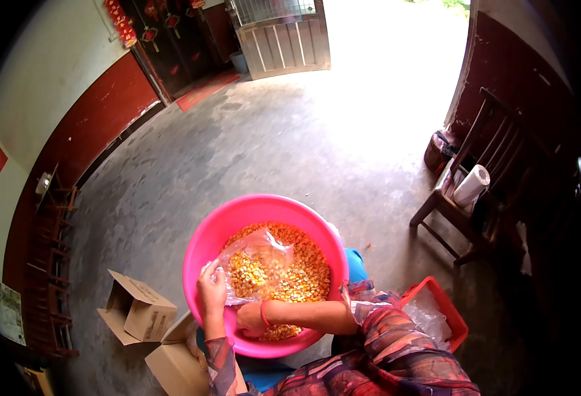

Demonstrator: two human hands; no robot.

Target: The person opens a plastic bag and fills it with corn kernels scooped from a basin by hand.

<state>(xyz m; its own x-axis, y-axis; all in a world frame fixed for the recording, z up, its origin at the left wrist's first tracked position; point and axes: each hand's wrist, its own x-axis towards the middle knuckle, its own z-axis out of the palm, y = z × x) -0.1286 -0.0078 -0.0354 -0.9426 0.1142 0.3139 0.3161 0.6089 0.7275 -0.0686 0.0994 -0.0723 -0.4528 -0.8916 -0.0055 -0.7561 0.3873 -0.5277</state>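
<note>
A large pink basin [200,244] holds loose yellow-orange corn kernels [307,270]. Inside it lies a clear plastic bag [264,245] with some kernels in it. At the basin's left side, my left hand [212,287] has its fingers closed on the bag's left edge. My right hand [251,318], with a red bracelet at the wrist, is low in the basin below the bag. Its fingers point left and are too hidden to show whether they hold anything.
Open cardboard boxes [150,318] stand left of the basin. A red-orange basket [446,305] with clear bags is at the right. Beyond it, a wooden chair [458,214] carries a white roll [471,185]. Small chairs [53,284] line the left wall.
</note>
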